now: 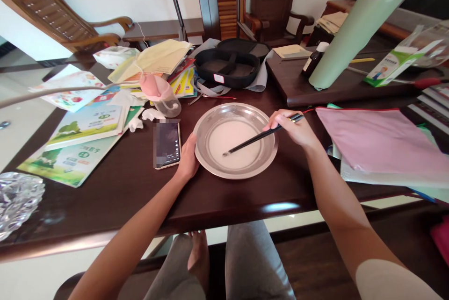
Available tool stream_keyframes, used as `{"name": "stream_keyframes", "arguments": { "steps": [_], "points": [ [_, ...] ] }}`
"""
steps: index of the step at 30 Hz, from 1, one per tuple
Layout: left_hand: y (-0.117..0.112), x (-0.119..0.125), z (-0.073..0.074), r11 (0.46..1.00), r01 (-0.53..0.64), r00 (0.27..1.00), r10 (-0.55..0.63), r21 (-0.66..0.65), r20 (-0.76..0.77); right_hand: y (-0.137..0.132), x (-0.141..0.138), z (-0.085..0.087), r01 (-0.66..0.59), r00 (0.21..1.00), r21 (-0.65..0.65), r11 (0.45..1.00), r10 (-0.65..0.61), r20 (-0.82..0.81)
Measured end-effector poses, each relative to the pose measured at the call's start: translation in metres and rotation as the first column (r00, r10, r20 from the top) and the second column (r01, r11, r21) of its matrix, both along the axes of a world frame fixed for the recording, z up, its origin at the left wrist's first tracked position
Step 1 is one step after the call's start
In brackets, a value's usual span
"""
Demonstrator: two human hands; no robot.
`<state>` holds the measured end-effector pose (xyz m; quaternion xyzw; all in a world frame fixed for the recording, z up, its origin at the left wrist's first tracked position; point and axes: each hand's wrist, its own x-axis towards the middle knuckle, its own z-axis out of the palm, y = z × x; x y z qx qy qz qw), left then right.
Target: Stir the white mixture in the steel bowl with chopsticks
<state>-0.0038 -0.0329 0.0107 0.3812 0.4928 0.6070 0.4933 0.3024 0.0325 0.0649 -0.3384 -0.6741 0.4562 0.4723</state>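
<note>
A shallow round metal basin (235,174) stands near the front edge of the dark table, with a milky white liquid (242,139) in it. My left hand (189,157) grips the basin's left rim, its fingers partly hidden at the side. In my right hand (289,127) is a pair of black chopsticks (259,137), held over the basin's right rim. They slant down to the left, and their tips meet the white liquid near its middle. A phone (167,144) with a lit screen lies just left of my left hand.
A pink-lidded cup (159,94), crumpled tissues (142,117) and booklets (77,150) lie to the left. Behind the basin is an open black case (228,64). On the right are a pink pouch (379,139) and a tall green flask (354,33). A glass dish (19,202) stands far left.
</note>
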Motion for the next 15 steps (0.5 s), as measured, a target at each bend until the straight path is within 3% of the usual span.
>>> {"name": "stream_keyframes", "arguments": {
  "steps": [3, 7, 9, 13, 15],
  "points": [
    [0.001, 0.000, -0.001, 1.000, 0.001, 1.000, -0.001, 0.008, 0.003, -0.001, -0.001, 0.003, 0.084, 0.996, 0.043, 0.996, -0.084, 0.000],
    [0.000, 0.000, 0.002, 1.000, -0.018, 0.999, 0.018, 0.012, -0.039, 0.004, 0.010, 0.002, 0.252, 0.962, 0.052, 0.966, -0.244, -0.122],
    [0.000, 0.000, 0.003, 1.000, -0.017, 0.999, 0.018, 0.013, -0.045, 0.004, 0.011, 0.000, 0.219, 0.969, 0.032, 0.975, -0.214, -0.127],
    [0.000, 0.000, 0.001, 1.000, 0.000, 1.000, 0.000, 0.012, -0.007, 0.000, 0.001, 0.000, 0.023, 0.999, 0.002, 1.000, -0.023, -0.030],
    [0.000, 0.001, 0.001, 1.000, 0.005, 1.000, -0.005, 0.015, 0.002, -0.002, -0.002, 0.002, 0.023, 1.000, 0.023, 0.999, -0.023, -0.002]
  ]
}}
